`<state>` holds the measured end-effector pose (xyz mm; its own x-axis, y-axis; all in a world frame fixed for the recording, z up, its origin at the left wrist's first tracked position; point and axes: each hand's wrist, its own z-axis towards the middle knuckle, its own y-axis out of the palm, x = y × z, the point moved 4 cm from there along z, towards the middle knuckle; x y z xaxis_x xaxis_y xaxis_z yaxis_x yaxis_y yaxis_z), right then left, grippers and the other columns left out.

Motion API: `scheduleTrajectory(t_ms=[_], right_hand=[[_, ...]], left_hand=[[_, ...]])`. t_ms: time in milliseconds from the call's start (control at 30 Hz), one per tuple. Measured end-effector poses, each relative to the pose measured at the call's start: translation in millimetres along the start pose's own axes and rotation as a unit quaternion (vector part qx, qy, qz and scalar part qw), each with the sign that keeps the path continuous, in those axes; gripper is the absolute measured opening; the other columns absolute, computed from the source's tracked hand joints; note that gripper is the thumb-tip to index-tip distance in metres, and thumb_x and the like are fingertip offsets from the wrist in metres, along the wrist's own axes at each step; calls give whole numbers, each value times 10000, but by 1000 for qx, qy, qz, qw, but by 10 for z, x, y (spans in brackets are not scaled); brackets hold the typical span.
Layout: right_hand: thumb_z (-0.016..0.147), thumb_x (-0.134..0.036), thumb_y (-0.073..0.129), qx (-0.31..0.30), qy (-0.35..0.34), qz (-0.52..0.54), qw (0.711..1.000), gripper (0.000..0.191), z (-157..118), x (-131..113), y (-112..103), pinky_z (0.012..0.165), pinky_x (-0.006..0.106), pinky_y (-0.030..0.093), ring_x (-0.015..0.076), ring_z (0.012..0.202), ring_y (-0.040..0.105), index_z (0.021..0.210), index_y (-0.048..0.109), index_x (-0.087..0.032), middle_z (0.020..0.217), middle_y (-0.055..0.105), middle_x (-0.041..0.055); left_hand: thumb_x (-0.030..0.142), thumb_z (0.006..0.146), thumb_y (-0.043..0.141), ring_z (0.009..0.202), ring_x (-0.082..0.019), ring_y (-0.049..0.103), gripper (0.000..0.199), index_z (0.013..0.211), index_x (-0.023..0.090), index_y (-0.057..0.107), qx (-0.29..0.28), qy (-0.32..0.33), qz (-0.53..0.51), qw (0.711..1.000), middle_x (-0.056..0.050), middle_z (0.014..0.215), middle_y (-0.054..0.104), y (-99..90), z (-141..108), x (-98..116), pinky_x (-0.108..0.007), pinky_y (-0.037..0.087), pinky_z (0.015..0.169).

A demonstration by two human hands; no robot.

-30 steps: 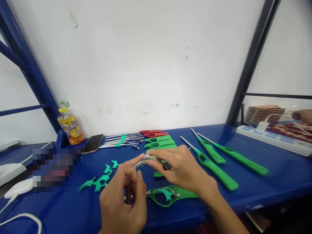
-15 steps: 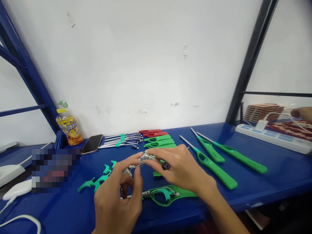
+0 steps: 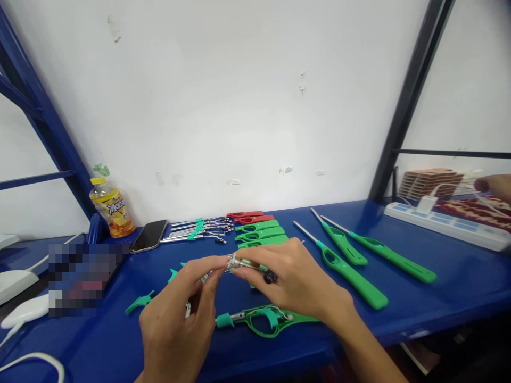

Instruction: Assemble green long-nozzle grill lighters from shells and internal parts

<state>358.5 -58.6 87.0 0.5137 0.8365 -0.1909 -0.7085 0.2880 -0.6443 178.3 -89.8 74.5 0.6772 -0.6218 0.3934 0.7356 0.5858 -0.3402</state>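
My right hand (image 3: 297,276) grips a small slim tube (image 3: 249,263) between thumb and fingers, with a metal end to the left and a dark tip to the right. At that metal end, my left hand (image 3: 179,319) pinches with thumb and forefinger; the exact bit it holds is partly hidden. Just below both hands lies an opened green lighter shell (image 3: 259,334), with a teal trigger (image 3: 271,317), thin wires and a metal rod in it. A teal clip (image 3: 224,320) sits on the rod. Loose teal triggers (image 3: 139,302) lie left, partly behind my left hand.
Long-necked green lighters (image 3: 355,279) lie to the right. Green shells (image 3: 261,234), red shells (image 3: 251,219) and wired metal rods (image 3: 191,231) line the back. A phone (image 3: 149,235), bottle (image 3: 114,210) and power strip (image 3: 447,223) stand around. Another person's hand (image 3: 495,186) shows far right.
My left hand has shifted slightly left and its thumb has closed up against the forefinger at the tube's metal end. The teal clip on the rod now shows. My right hand stays nearly in place.
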Motion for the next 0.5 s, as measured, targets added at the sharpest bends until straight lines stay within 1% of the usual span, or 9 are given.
scheduleTrajectory(t_ms=[67,133,300,500], right_hand=[[1089,-334,626,-3,-1,0,1000,235,2,-1,1,574,273,380,127,616,693,1143,784,-170,764,793,-9],[1092,-340,619,-9,-2,-4,1000,243,0,-1,6,566,278,371,128,600,680,1145,784,-170,734,776,-15],[1095,-362,614,-19,-2,-13,1000,251,-13,4,21,565,283,370,138,611,694,1158,783,-187,743,784,-15],[1098,-371,610,-16,-1,-14,1000,254,-16,1,16,568,284,373,144,622,714,1164,786,-200,772,806,-6]], left_hand=[[202,1022,654,579,-105,712,155,1052,327,740,-5,3,-1,1000,89,779,738,1,-5,-2,-218,600,707],[195,1023,646,606,-112,727,163,1059,326,736,-7,8,1,1000,87,777,731,3,-9,-5,-224,602,740],[181,1027,638,681,-105,759,170,1068,321,725,-12,18,13,1000,80,881,774,7,-1,-20,-197,572,704],[188,1029,632,692,-94,760,154,1049,315,718,-13,12,10,1000,90,891,779,16,4,-28,-182,554,703]])
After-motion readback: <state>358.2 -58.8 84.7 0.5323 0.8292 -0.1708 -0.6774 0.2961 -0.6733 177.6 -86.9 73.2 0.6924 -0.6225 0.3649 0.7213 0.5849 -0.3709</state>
